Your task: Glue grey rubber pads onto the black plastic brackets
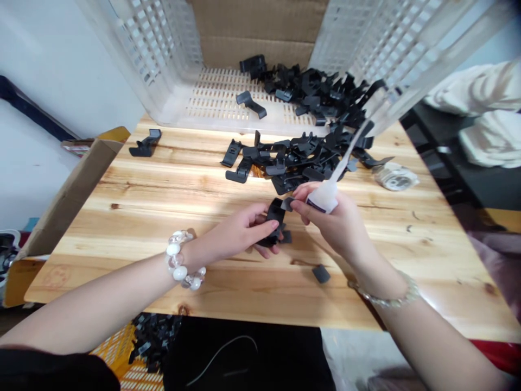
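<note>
A black plastic clip [273, 222] is gripped by the closed fingers of the left hand [240, 231]. A white squeeze bottle [323, 198] is gripped by the closed fingers of the right hand [336, 222], nozzle tilted upward. A heap of black clips [293, 160] is lying on the bench [163, 217] just beyond the fingers.

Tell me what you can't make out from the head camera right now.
Head view:
The black plastic part in the left hand: its middle is hidden by that hand.
The squeeze bottle in the right hand: its label is partly covered by that hand, unreadable.
The round whitish object: too blurred to name.
The black parts in the yellow crate: cut off by the lower edge and the left forearm.
</note>
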Demonstrator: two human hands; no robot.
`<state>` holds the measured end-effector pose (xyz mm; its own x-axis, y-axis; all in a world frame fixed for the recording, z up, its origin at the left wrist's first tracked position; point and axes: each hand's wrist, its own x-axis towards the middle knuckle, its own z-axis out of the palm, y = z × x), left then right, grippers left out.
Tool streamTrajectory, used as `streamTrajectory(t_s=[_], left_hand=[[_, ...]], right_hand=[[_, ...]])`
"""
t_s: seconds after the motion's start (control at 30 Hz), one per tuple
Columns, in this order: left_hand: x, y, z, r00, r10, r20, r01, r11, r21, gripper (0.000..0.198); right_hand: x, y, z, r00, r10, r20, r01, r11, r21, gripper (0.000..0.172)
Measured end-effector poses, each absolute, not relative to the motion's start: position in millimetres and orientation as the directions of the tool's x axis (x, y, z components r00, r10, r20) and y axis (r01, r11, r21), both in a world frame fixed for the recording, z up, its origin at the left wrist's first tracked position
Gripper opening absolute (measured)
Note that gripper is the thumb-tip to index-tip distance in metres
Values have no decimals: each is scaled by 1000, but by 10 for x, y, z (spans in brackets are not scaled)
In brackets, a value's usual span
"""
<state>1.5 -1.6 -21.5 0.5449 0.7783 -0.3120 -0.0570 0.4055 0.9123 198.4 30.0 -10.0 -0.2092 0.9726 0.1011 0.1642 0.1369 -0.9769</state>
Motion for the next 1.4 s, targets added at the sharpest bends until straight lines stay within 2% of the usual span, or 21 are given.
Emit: streamTrajectory(t_s=[0.17, 0.33, 0.9, 1.23, 1.4], left_hand=[[20, -26, -243, 555, 775, -302, -32, 383, 923, 30], [42, -16, -227, 539, 776, -328, -21, 401, 916, 30], [65, 1, -187, 545, 773, -326, -19, 400, 916, 28], [74, 5, -207, 535, 780, -325, -6, 388, 922, 31], [80, -15, -214, 519, 796, -311, 0, 364, 931, 27]], right_hand=[[1959, 262, -116, -245, 965, 97, 223, 154, -963, 16], [1947, 226, -140, -248, 951, 183, 329, 260, -908, 12], [1904, 193, -166, -267, 909, 321, 455, 412, -789, 11], [1877, 199, -191, -268, 913, 307, 486, 403, -776, 12], [1840, 188, -252, -148, 958, 244, 391, 284, -876, 17]])
